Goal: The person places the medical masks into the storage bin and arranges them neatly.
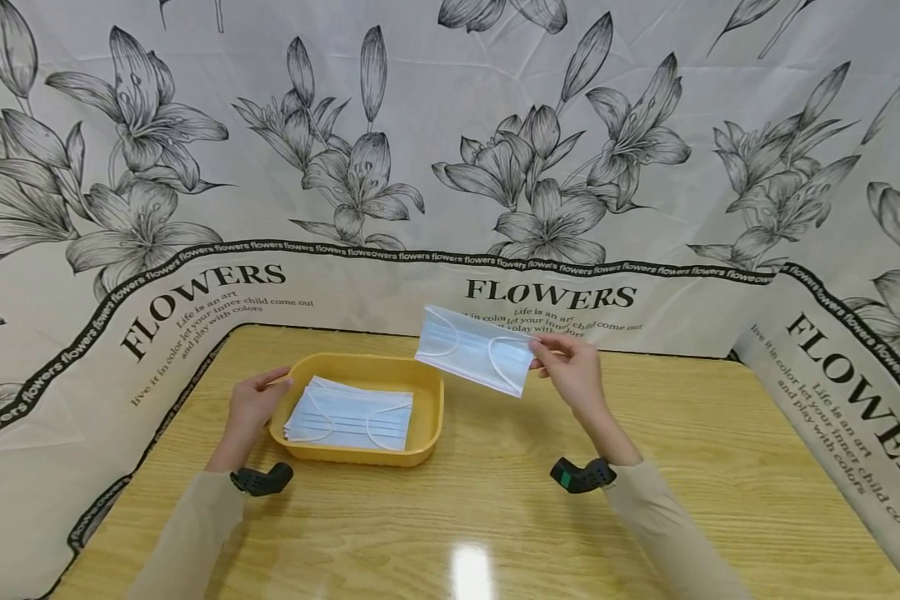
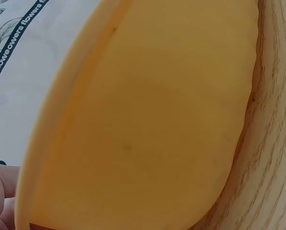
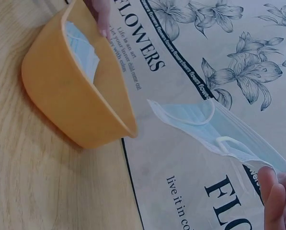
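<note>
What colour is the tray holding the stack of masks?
Yellow-orange; the tray shows best in the head view, with pale blue masks stacked inside.

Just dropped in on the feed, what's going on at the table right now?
A person sits at a light wooden table backed by a flower-printed cloth. The right hand pinches one pale blue pleated face mask by its edge and holds it in the air, above the table just right of a shallow yellow plastic tray. The left hand rests against the tray's left rim. Inside the tray lies a small stack of blue face masks.
</note>
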The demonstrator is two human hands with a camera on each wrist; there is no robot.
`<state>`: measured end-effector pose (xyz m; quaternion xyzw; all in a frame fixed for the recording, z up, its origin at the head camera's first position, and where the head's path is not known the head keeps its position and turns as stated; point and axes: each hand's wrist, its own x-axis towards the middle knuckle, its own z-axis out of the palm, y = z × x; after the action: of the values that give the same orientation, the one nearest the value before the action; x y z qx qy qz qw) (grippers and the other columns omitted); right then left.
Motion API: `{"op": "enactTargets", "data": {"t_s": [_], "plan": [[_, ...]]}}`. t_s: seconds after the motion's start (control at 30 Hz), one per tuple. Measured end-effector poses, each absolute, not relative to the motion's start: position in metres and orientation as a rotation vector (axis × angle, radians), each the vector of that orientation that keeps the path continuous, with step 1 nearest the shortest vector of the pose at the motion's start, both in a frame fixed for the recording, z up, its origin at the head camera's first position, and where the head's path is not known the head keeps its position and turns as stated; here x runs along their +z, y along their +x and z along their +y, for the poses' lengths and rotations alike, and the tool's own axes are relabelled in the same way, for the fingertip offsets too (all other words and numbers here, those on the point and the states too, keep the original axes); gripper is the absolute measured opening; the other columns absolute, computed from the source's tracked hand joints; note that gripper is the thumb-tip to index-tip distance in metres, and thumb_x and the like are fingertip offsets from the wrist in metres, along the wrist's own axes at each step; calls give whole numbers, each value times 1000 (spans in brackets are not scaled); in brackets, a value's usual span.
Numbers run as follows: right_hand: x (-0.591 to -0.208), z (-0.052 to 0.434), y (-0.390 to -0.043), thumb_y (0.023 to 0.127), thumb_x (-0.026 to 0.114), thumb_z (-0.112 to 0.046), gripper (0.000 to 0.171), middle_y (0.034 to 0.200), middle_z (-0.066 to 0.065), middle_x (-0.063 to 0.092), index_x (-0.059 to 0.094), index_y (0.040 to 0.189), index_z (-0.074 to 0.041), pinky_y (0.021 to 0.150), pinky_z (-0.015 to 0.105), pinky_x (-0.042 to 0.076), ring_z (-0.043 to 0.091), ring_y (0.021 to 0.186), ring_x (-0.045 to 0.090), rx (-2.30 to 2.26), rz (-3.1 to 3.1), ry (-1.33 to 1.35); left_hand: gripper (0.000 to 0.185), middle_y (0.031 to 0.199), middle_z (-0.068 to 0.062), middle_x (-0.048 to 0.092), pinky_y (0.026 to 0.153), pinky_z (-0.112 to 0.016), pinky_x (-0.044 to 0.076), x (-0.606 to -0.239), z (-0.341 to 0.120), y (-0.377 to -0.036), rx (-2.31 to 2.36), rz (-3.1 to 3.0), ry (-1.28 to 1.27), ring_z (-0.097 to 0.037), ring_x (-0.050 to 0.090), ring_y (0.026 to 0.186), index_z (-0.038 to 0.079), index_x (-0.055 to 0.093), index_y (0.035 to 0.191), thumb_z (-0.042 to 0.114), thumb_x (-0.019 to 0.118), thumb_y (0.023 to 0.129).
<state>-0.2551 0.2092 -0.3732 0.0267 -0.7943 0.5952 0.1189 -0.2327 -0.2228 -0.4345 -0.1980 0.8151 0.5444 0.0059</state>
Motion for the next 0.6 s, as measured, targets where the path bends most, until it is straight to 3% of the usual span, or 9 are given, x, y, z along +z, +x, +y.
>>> {"op": "enactTargets", "data": {"t_s": [0.23,0.6], "plan": [[-374,196,-254,91,66,-11,24,98,24,69,69,109,5,55,19,52,4,59,65,1746,-2342,135,45,126,-20,59,55,-23,42,-432,-221,-232,1699,2553,-641,-8,53,74,10,55,137,30,56,97],[-380,176,-249,90,66,-9,22,95,20,71,70,106,5,55,20,52,8,60,66,1801,-2345,138,45,119,-17,59,51,-24,38,-431,-221,-232,1708,2535,-640,-9,45,58,10,54,137,30,56,97]]}}
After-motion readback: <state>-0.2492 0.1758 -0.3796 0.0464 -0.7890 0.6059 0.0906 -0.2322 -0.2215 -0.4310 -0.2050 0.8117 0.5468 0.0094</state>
